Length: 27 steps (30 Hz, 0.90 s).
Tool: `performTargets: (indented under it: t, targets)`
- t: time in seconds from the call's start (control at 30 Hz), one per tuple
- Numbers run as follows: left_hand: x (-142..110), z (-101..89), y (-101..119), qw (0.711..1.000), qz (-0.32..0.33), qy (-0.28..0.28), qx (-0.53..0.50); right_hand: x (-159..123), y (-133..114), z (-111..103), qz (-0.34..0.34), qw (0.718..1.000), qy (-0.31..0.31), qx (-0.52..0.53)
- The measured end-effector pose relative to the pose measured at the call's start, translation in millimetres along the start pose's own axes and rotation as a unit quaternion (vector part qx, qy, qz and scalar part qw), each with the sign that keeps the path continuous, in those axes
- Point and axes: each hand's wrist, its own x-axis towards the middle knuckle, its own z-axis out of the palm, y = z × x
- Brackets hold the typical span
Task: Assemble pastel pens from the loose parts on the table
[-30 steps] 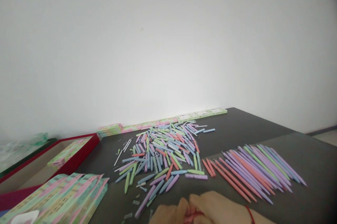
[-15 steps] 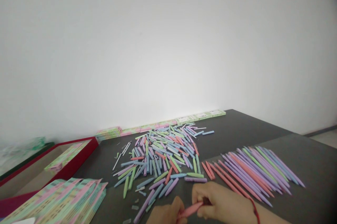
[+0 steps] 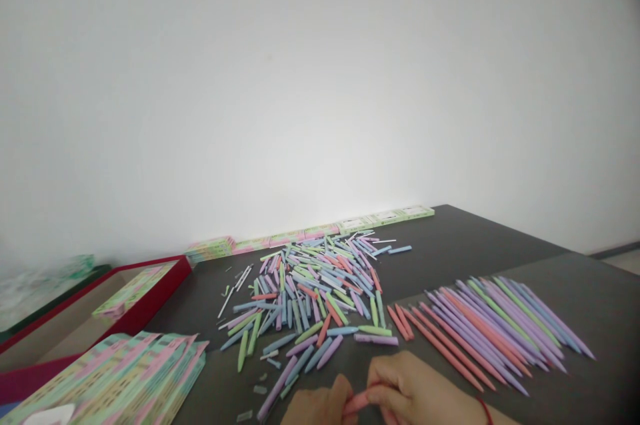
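Note:
Low in the view, my left hand (image 3: 320, 405) and my right hand (image 3: 407, 388) are both closed on one pink pen (image 3: 357, 402), gripping it from opposite ends. Only a short stretch of it shows between my fingers; the rest is hidden. Just beyond my hands lies a loose heap of pastel pen parts (image 3: 305, 298), with caps and barrels in purple, blue, green and pink. To the right of my right hand, a row of long assembled-looking pens (image 3: 485, 325) lies side by side, slanting across the table.
At left, a stack of printed pastel packages (image 3: 125, 372) lies before a red open box (image 3: 165, 292) holding more packaging. Flat printed boxes (image 3: 320, 232) line the wall. Small clear pieces (image 3: 260, 389) lie left of my hands on the dark table (image 3: 425, 265).
My hands have come closer together on the pink pen, so less of it shows between them. The whole view has shifted slightly.

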Motion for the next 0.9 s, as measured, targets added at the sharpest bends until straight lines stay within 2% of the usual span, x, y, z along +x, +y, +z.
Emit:
performTargets:
  t: [0.23, 0.37, 0.5, 0.57, 0.7, 0.8, 0.9]
  targets:
    - [-9, -9.6, 3, 1.0, 0.002, 0.012, 0.007, -4, -12, -6, -0.007, 0.999, -0.007, -0.04]
    - [-9, -6.3, 3, 0.999, 0.017, 0.019, 0.037, -5, -15, 0, 0.019, 0.999, -0.003, -0.031]
    - [-5, -1.4, 1, 0.997, 0.024, 0.025, 0.063, -4, -12, 2, 0.041, 0.999, -0.035, -0.004]
    - [-3, -0.3, 0, 0.998, 0.019, 0.026, 0.058, -4, -11, -3, 0.017, 0.999, -0.037, -0.008]
    - [-3, -1.8, -3, 0.999, 0.001, 0.038, 0.032, -6, -10, -11, -0.059, 0.994, 0.012, -0.093]
    - [-3, -2.8, -3, 0.999, -0.008, 0.038, 0.029, -6, -11, -10, -0.054, 0.99, 0.019, -0.128]
    - [-3, -1.3, -2, 0.998, 0.004, 0.039, 0.046, -4, -13, -6, -0.024, 0.994, 0.011, -0.102]
